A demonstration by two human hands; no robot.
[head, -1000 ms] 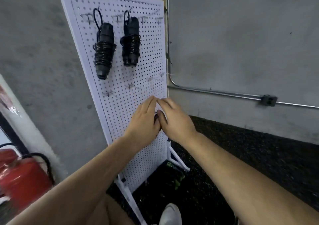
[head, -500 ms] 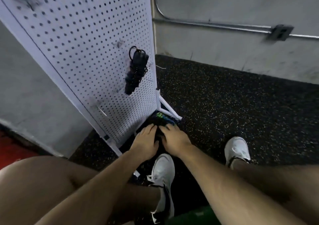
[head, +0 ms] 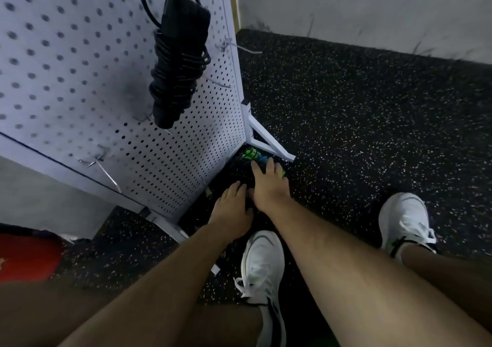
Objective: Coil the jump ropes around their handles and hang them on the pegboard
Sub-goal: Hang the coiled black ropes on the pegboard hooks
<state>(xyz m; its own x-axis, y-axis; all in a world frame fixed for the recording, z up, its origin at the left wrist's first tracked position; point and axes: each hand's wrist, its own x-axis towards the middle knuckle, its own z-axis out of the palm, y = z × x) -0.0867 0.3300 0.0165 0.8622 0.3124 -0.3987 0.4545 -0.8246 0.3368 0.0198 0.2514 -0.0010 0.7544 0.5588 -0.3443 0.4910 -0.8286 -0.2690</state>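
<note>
One rope point(head: 179, 62) hangs; left hand point(head: 231, 209), right hand point(head: 267, 184) below.

The bare left arm point(head: 159, 275) and bare right arm point(head: 332, 245) stretch forward and down side by side, wrists close together. The right hand point(head: 266, 187) reaches furthest, palm down, fingers straight and slightly spread. The left hand point(head: 231, 209) lies just behind and beside it, palm down, fingers loosely extended.
</note>
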